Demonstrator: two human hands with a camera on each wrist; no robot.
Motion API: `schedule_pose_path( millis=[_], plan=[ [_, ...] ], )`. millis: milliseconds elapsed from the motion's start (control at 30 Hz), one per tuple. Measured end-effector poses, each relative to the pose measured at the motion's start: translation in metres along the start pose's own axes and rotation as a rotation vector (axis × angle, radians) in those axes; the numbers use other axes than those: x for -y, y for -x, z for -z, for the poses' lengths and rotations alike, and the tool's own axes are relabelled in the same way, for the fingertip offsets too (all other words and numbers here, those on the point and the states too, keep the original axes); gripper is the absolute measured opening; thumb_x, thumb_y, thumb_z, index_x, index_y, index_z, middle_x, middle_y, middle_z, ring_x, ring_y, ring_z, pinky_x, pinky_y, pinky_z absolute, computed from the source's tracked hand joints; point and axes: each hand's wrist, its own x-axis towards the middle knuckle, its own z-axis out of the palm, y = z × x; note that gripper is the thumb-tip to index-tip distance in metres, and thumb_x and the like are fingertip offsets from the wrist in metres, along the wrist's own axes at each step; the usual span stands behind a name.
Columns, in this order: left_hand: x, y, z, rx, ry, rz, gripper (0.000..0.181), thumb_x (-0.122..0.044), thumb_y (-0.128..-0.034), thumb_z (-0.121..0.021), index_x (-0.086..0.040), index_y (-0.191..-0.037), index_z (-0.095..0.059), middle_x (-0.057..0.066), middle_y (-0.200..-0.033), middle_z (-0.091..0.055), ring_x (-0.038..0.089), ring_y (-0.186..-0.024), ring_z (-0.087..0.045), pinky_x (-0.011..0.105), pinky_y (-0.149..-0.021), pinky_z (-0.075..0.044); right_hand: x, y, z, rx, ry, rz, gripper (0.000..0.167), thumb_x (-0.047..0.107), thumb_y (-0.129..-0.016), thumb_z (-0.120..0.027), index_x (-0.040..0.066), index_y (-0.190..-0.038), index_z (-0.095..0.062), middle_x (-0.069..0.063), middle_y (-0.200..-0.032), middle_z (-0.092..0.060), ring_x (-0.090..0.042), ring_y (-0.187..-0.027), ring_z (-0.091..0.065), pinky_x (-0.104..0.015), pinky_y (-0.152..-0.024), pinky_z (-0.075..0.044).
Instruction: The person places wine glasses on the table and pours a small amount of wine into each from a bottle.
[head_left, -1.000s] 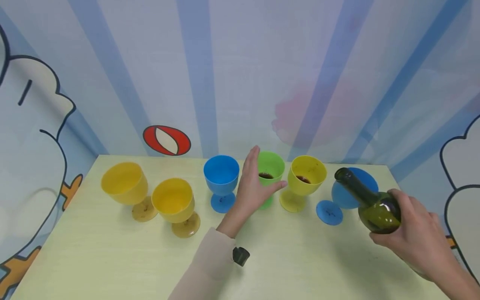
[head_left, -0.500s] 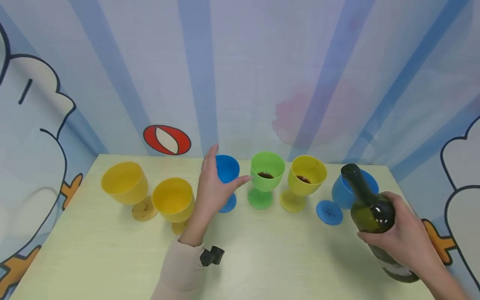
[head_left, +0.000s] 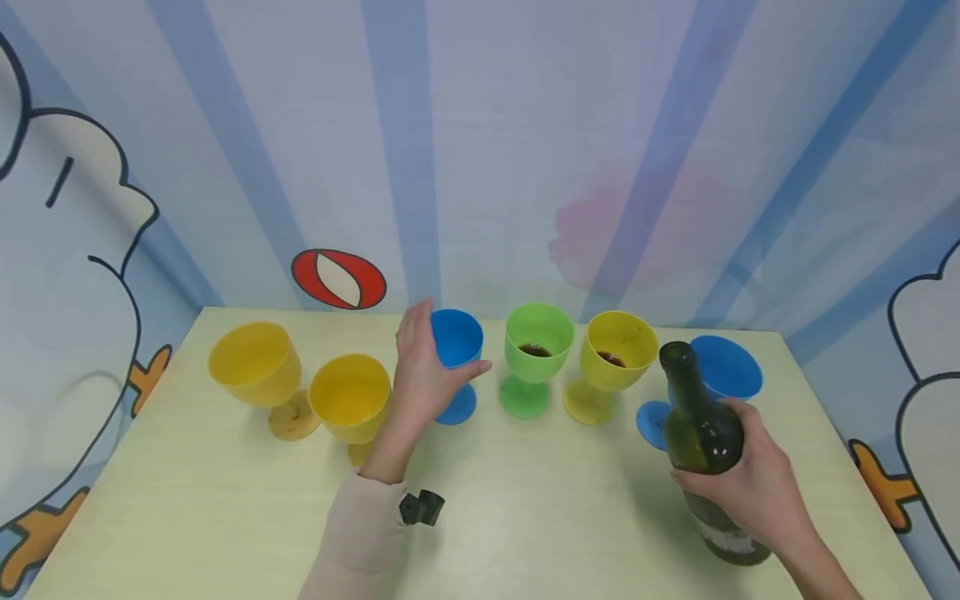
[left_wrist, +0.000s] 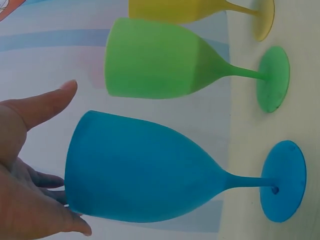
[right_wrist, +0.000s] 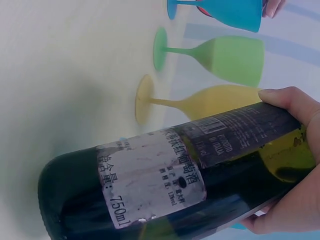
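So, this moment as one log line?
left hand: beside blue goblet, touch unclear | right hand: grips bottle | green goblet: dark liquid

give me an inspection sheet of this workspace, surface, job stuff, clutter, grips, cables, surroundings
surface: pale table, goblets standing toward its back edge
job's things: bottle, mouth up; left blue goblet; green goblet and light yellow goblet, each with dark liquid inside; right blue goblet, partly behind the bottle; far-left yellow goblet; second yellow goblet, partly behind the left arm
clutter: nothing seen
grips: left grip open at the left blue goblet's rim, contact unclear; right grip holds the bottle
cables: nothing seen
surroundings: striped backdrop with cartoon shapes
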Motion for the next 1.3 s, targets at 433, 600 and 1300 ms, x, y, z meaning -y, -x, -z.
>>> schedule_pose_path(
  millis=[433,600,1300],
  plan=[
    [0.013,-0.003,-0.003,0.000,0.035,0.111,0.103,-0.029,-0.0719,-0.078,-0.006,-0.145,-0.009,0.018,-0.146,-0.016,0.036,-0.129,-0.024,0.055,-0.094,-0.036,-0.001,0.000,-0.006,-0.038,-0.015,-0.005,0.099,0.022,-0.060,-0.085,-0.004,-0.134,-0.024,-0.032,-0.117,-0.045,-0.048,-0.099,-0.049,-0.059,-0.073,-0.043],
    [0.016,-0.004,-0.005,-0.026,0.054,0.134,0.103,-0.029,-0.0724,-0.078,-0.003,-0.144,-0.009,0.020,-0.144,-0.019,0.036,-0.128,-0.026,0.054,-0.096,-0.035,-0.002,-0.001,-0.006,-0.023,-0.019,-0.020,0.100,0.024,-0.060,-0.085,-0.004,-0.134,-0.023,-0.033,-0.117,-0.045,-0.049,-0.100,-0.049,-0.059,-0.073,-0.042],
    [0.018,0.006,-0.012,-0.065,0.150,0.129,0.097,-0.035,-0.0714,-0.077,-0.007,-0.143,-0.017,0.015,-0.142,-0.027,0.035,-0.126,-0.031,0.054,-0.094,-0.037,-0.003,-0.001,-0.007,0.001,-0.024,-0.012,0.099,0.023,-0.061,-0.085,-0.004,-0.133,-0.023,-0.032,-0.119,-0.044,-0.049,-0.104,-0.047,-0.062,-0.077,-0.041]
  ],
)
